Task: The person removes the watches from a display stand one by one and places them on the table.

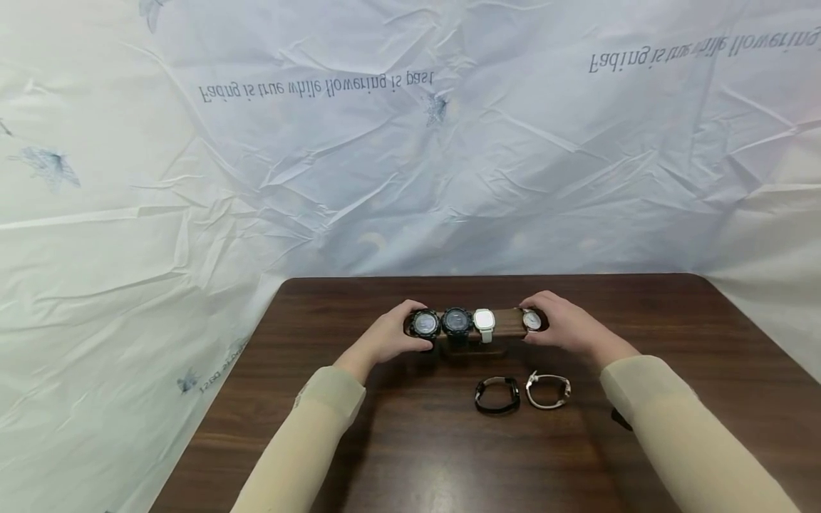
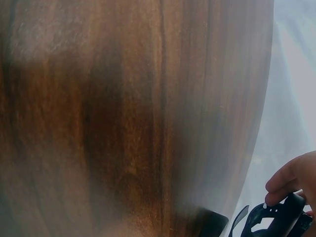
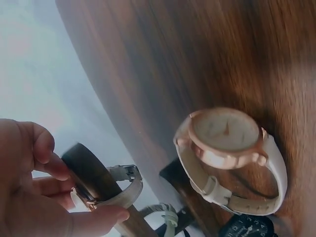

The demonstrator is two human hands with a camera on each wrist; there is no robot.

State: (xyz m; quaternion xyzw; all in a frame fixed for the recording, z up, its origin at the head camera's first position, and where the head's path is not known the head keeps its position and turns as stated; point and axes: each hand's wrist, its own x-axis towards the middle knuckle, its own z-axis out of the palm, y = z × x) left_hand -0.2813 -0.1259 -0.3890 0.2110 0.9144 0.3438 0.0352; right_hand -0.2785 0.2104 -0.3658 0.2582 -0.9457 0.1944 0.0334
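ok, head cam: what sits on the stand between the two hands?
Between left hand and right hand, four watches on the wooden stand; head view.

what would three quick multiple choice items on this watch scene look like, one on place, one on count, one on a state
1. Where do the two loose watches lie?
A. on the table, nearer the person than the stand
B. behind the stand
C. on the wall sheet

2. How many watches sit on the stand?
A. two
B. four
C. six

3. What is the right hand doing?
A. resting flat on the table
B. hanging idle
C. pinching the end watch

Answers:
1 A, the black watch and pale watch lie on the table before the wooden stand.
2 B, four faces show in the head view.
3 C, the right hand pinches the rose-rimmed watch.
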